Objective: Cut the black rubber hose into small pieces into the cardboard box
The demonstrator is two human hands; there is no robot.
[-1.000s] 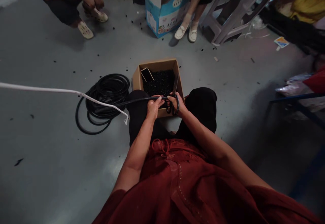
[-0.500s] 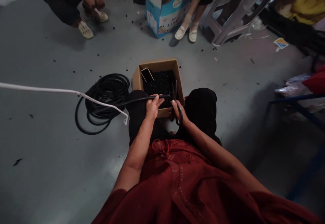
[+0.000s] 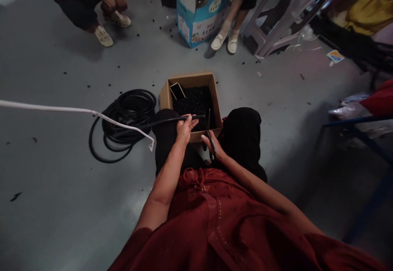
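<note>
My left hand [image 3: 183, 129] grips a thin black hose [image 3: 167, 120] near its end, which sticks out over a small open cardboard box [image 3: 215, 103]. The hose runs left to a black coil [image 3: 125, 119] lying on the floor. My right hand [image 3: 212, 145] holds black scissors [image 3: 209, 134] by the handles, blades pointing up over the box's front edge, a little right of the hose tip. The box is full of small black cut pieces [image 3: 193, 101], and a phone [image 3: 177, 91] leans in its back left corner.
A white cord [image 3: 76, 110] crosses from the left edge. Two other people crouch or stand at the top, by a blue and white carton [image 3: 199, 21] and a plastic stool [image 3: 279, 17]. Black bits dot the grey floor. A blue frame [image 3: 362, 132] stands at right.
My right hand with the scissors has pulled back from the hose, down and toward me. The left hand still holds the hose over the box.
</note>
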